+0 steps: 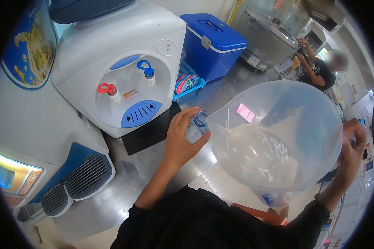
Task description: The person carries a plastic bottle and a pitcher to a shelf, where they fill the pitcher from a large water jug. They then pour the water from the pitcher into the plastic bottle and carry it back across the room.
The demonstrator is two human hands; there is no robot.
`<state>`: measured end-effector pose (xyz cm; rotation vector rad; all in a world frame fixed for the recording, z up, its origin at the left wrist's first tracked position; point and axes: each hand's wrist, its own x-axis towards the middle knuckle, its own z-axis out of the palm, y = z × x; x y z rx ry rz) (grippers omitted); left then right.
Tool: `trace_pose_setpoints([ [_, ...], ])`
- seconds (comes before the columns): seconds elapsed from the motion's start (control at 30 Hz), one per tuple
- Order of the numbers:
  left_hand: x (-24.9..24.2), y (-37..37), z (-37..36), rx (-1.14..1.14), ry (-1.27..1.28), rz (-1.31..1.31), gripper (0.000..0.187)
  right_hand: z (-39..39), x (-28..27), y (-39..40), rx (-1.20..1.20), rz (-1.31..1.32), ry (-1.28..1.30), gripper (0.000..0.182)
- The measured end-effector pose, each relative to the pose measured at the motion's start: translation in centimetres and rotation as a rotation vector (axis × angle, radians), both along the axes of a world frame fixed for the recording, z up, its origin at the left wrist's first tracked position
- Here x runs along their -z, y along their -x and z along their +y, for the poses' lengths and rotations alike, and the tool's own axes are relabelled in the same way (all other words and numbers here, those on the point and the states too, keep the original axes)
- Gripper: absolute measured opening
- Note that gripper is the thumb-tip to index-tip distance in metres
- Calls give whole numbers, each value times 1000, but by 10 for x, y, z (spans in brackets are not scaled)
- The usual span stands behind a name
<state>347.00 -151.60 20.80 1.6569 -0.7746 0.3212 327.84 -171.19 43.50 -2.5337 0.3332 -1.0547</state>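
Pouring step: right hand (352,145) grips tilted jug (274,133), spout at bottle (197,126) clasped in left hand (179,139); next needs steady alignment, likely.

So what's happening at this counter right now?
A person holds a large clear plastic jug by its handle in the right hand, its spout at the mouth of a small bottle gripped in the left hand. A water dispenser stands behind on the steel counter.

"Tea" on dispenser panel (18,179)
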Motion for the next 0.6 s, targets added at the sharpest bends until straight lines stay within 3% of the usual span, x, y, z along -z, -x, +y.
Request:
trace_pose_setpoints([
  [0.13,-1,-1,2,24,-6,-14,45,-3,-8,1,-49,67,167,24],
  [0.23,-2,2,6,53,10,20,48,22,-10,-4,46,103,6,24],
  [0.3,-2,3,5,29,-29,94,55,25,-7,-10,-99,-73,37,20],
  [0.37,0,-1,0,-4,-50,82,58,36,-22,-13,-116,112,-138,13],
  [0.47,-18,18,-9,-80,97,4,55,31,-28,-9,-185,152,-112,9],
  [0.53,-5,35,-11,-378,410,-97,52,28,-28,-7,-246,164,-188,9],
  [0.6,72,50,17,186,125,315,62,27,-26,-4,-246,153,-211,8],
])
